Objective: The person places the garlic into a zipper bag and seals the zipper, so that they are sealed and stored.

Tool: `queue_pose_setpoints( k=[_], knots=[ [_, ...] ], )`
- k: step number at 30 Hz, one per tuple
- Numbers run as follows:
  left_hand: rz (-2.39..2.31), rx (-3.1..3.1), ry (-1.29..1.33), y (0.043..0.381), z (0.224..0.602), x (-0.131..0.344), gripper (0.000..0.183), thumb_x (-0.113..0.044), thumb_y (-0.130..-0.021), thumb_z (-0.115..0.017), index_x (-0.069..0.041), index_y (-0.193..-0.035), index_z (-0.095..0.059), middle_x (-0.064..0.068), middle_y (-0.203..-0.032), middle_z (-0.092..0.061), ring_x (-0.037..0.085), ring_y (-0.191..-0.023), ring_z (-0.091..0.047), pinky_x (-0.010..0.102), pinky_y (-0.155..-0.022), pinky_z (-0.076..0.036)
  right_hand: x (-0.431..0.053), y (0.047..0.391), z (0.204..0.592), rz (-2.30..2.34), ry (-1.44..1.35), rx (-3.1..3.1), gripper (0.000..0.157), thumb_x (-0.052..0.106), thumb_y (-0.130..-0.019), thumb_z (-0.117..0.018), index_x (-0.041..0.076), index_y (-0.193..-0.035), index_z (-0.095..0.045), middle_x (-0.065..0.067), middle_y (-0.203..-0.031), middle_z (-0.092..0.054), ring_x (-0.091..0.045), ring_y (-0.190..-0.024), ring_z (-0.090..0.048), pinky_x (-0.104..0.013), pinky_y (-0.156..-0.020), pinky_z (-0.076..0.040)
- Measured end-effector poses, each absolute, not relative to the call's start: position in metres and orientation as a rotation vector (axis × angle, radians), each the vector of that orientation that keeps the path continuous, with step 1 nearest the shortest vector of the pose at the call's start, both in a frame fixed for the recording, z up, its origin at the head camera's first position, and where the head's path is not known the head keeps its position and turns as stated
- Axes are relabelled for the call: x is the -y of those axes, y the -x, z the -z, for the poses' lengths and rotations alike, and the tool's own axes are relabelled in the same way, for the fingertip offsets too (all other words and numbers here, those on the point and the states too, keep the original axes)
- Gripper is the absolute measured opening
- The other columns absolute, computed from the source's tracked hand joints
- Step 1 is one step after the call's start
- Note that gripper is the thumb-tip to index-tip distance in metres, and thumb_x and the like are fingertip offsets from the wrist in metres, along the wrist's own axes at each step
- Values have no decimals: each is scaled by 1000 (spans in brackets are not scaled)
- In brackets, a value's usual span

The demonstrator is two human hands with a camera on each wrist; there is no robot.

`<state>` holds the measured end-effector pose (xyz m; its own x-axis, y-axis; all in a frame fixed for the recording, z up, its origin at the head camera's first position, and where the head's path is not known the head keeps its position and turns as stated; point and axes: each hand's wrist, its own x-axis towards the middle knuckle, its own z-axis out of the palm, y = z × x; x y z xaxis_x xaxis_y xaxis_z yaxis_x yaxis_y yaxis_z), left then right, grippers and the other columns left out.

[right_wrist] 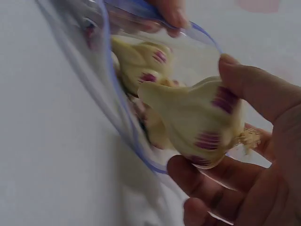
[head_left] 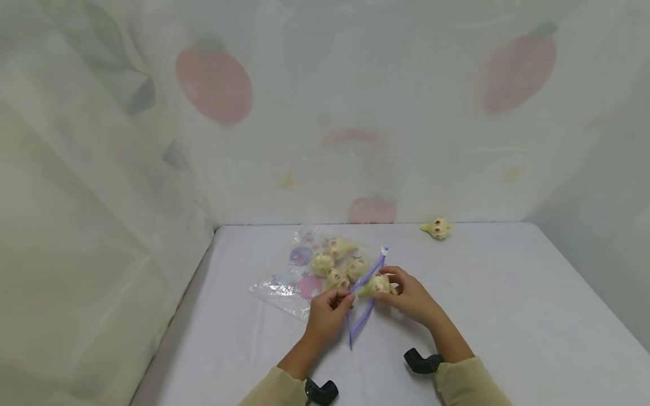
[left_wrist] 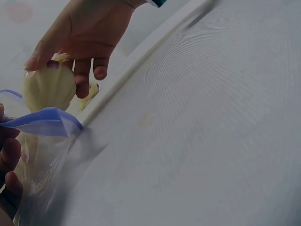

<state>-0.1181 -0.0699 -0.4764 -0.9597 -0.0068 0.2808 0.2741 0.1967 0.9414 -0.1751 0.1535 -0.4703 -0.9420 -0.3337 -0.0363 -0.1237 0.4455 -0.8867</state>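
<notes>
My right hand grips a garlic bulb, cream with purple patches, its stem pointing into the mouth of a clear zip bag. Thumb and fingers lie around the bulb near its root end. Pinching the bag's purple zip edge, my left hand keeps the mouth spread apart. Several more garlic bulbs lie inside the bag, seen through the printed plastic. In the right wrist view, bagged garlic shows just past the held bulb's stem.
One loose garlic bulb lies at the table's back edge, right of centre. The white table meets a strawberry-print curtain behind, with hanging cloth along the left side.
</notes>
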Motion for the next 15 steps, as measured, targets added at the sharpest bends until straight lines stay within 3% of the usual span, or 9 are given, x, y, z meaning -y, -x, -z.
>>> queue_pose_setpoints(
  k=[4, 7, 10, 12, 15],
  knots=[
    [1854, 2240, 257, 118, 475, 70, 8, -4, -90, -69, 3, -88, -71, 15, -75, -70, 7, -62, -57, 17, -57, -48, -140, 172, 477, 1484, 362, -2561, 49, 40, -80, -81, 22, -118, -56, -17, -126, -64, -20, -90, -61, -30, -64, -49],
    [1852, 2232, 264, 117, 473, 70, 8, -2, -90, -69, 6, -88, -70, 17, -75, -70, 8, -61, -58, 17, -56, -47, -132, 171, 480, 1473, 351, -2603, 43, 37, -79, -83, 20, -105, -53, -9, -104, -68, -14, -72, -55, -27, -57, -46],
    [1847, 2230, 267, 117, 472, 70, 7, 0, -89, -69, 7, -88, -70, 17, -74, -70, 13, -61, -60, 17, -56, -48, -126, 169, 482, 1476, 340, -2625, 41, 33, -77, -85, 18, -94, -51, -2, -86, -61, -11, -62, -51, -24, -53, -43],
    [1850, 2232, 272, 117, 472, 70, 7, -1, -89, -69, 6, -89, -70, 17, -75, -70, 18, -62, -62, 18, -57, -49, -123, 167, 483, 1472, 327, -2647, 40, 33, -76, -85, 18, -89, -51, -1, -82, -59, -11, -64, -53, -24, -54, -43],
    [1856, 2240, 278, 117, 473, 71, 8, -3, -90, -69, 4, -90, -71, 17, -76, -70, 22, -64, -63, 18, -58, -49, -116, 165, 483, 1459, 320, -2701, 36, 34, -76, -85, 18, -83, -54, 1, -91, -63, -13, -77, -60, -27, -63, -47]
  ],
)
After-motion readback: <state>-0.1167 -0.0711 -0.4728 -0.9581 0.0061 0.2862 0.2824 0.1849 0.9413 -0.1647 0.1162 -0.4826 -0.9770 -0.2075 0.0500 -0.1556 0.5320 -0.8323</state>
